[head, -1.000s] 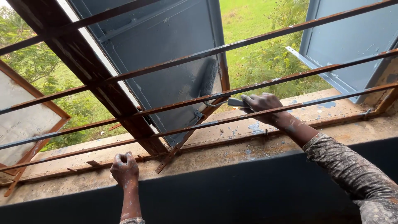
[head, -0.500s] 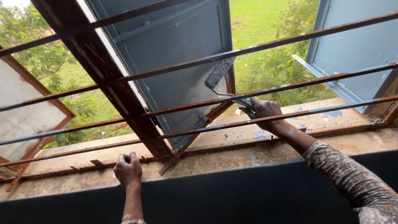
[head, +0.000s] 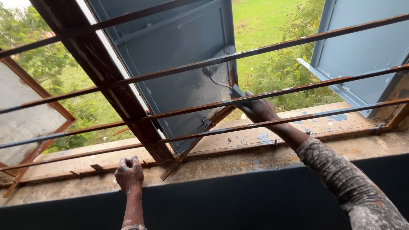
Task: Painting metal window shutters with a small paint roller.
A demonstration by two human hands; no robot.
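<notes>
The right hand [head: 259, 110] reached out between the rusty window bars [head: 272, 91], its fingers clamped on the handle of a small paint roller [head: 218, 59]. A moment earlier the roller head had sat lower, near the sill; now it pressed high on the open grey shutter [head: 179, 76], so the stroke had travelled upward over wet, glossy paint. The left hand [head: 130, 173] had stayed put, fingers closed in a fist on the lowest bar above the paint-flecked concrete sill [head: 264, 145].
</notes>
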